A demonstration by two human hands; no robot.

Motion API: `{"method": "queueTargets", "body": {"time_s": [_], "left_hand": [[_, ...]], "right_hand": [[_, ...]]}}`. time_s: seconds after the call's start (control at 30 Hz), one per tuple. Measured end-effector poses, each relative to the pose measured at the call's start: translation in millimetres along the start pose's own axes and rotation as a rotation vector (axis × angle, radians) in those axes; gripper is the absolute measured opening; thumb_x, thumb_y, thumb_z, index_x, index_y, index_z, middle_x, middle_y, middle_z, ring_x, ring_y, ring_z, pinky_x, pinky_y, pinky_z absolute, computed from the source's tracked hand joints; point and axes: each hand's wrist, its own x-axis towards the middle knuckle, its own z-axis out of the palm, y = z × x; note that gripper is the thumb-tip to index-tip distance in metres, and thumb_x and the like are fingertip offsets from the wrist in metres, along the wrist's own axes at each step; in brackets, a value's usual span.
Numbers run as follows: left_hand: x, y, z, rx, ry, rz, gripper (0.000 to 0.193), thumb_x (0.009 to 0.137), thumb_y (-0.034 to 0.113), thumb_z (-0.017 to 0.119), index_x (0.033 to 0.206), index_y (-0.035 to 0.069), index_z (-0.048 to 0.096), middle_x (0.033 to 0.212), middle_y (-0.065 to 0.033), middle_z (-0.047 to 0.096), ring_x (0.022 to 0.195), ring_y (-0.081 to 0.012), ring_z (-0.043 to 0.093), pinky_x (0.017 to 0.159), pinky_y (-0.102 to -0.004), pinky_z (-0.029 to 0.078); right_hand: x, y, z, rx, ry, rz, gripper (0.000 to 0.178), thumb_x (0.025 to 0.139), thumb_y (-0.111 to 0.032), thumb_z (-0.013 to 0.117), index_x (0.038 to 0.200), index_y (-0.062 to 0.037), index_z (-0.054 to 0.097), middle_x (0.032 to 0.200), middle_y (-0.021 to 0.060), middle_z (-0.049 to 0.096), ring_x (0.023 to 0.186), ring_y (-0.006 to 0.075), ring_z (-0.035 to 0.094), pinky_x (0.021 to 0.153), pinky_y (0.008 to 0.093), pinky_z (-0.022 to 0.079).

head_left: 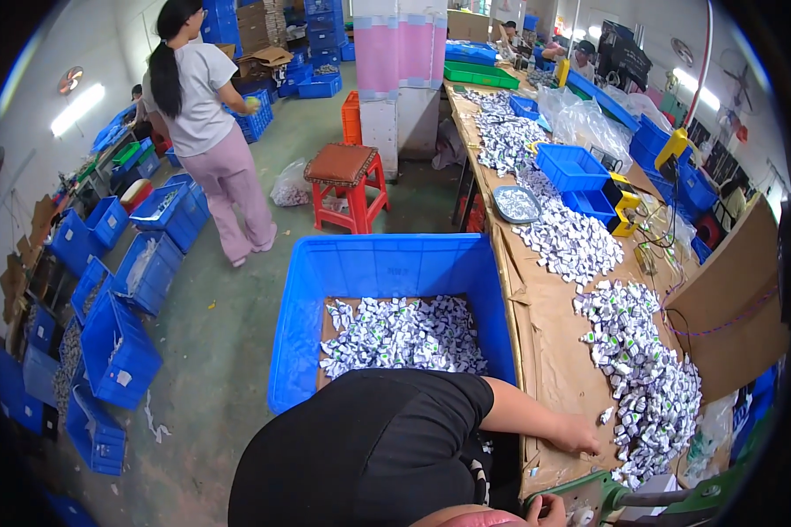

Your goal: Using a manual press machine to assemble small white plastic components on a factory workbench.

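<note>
My left arm, in a black short sleeve, stretches across to the cardboard-covered bench. At the near edge of a heap of small white pieces (pixel 646 373) with dark and green marks, my left hand (pixel 576 434) rests low with its fingers curled. Whatever it grips, if anything, is hidden. One loose white piece (pixel 606 415) lies just beyond the fingers. At the lower edge, my right hand (pixel 547 510) is partly cut off, its fingers bent close together beside a green metal hand press (pixel 580 505). I cannot make out what is in them.
A large blue bin (pixel 391 259) holding many such pieces stands left of the bench. More heaps, a grey tray (pixel 517 204) and blue bins (pixel 571 167) line the bench. A red stool (pixel 347 184) and a walking person (pixel 206 114) are farther off. Blue crates (pixel 119 351) line the left.
</note>
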Motion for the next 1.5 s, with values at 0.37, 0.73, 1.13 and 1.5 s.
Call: {"method": "queueTargets", "body": {"time_s": [0.37, 0.73, 1.13, 1.5], "left_hand": [[0, -6, -1, -0.187, -0.030, -0.097, 0.025, 0.087, 0.017, 0.061, 0.111, 0.010, 0.062, 0.083, -0.0167, 0.066, 0.078, -0.0372, 0.065, 0.068, -0.0460, 0.051], [2, -8, -2, -0.275, -0.098, -0.150, 0.029, 0.081, 0.007, 0.064, 0.111, 0.005, 0.061, 0.096, -0.0182, 0.064, 0.089, -0.0387, 0.063, 0.076, -0.0454, 0.050], [5, 10, -14, -0.011, -0.158, -0.134, 0.023, 0.090, 0.024, 0.063, 0.107, 0.009, 0.059, 0.098, -0.0154, 0.060, 0.088, -0.0361, 0.062, 0.073, -0.0451, 0.050], [7, 4, -10, -0.178, -0.114, -0.303, 0.028, 0.092, 0.019, 0.059, 0.115, 0.004, 0.055, 0.098, -0.0208, 0.064, 0.092, -0.0401, 0.064, 0.079, -0.0486, 0.051]], "right_hand": [[-2, -11, -5, 0.121, 0.104, -0.088, 0.027, 0.093, -0.028, 0.067, 0.101, -0.0026, 0.070, 0.089, 0.0132, 0.069, 0.075, 0.0220, 0.065, 0.069, 0.0344, 0.052], [-1, -17, -13, 0.173, 0.134, -0.158, 0.026, 0.091, -0.025, 0.068, 0.101, -0.0013, 0.069, 0.087, 0.0142, 0.069, 0.074, 0.0252, 0.065, 0.070, 0.0352, 0.052], [-3, -22, -9, 0.231, 0.285, -0.188, 0.017, 0.082, -0.011, 0.069, 0.094, 0.0000, 0.064, 0.080, 0.0124, 0.063, 0.068, 0.0248, 0.061, 0.064, 0.0347, 0.048], [-4, -22, -11, 0.298, 0.175, -0.075, 0.017, 0.082, -0.010, 0.069, 0.095, 0.0006, 0.064, 0.080, 0.0111, 0.063, 0.065, 0.0212, 0.060, 0.063, 0.0321, 0.048]]}}
